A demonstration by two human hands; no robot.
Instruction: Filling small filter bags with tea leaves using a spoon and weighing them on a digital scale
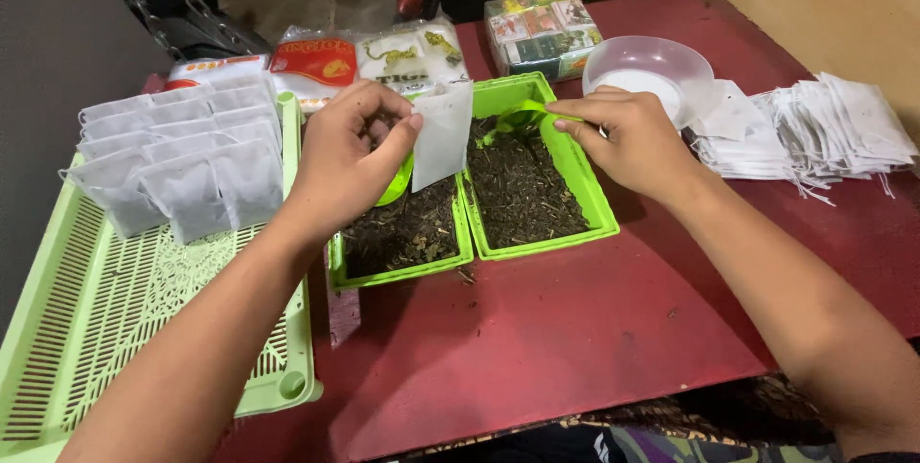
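Observation:
My left hand (350, 161) holds a small white paper bag (441, 137) open above the left green tub (402, 271) of dark loose tea leaves. My right hand (637, 142) grips the handle of a green plastic scoop (517, 120), whose bowl is down in the right green tub (565, 161) of the same dark leaves. The two tubs stand side by side on the red table (556, 329). A second green scoop-like piece shows partly under my left hand.
A light green slotted tray (105, 329) at the left carries rows of filled white bags (182, 161). Stacks of empty white bags (824, 132) lie at the right by a clear plastic bowl (652, 70). Packets and a wrapped box (541, 32) sit at the back.

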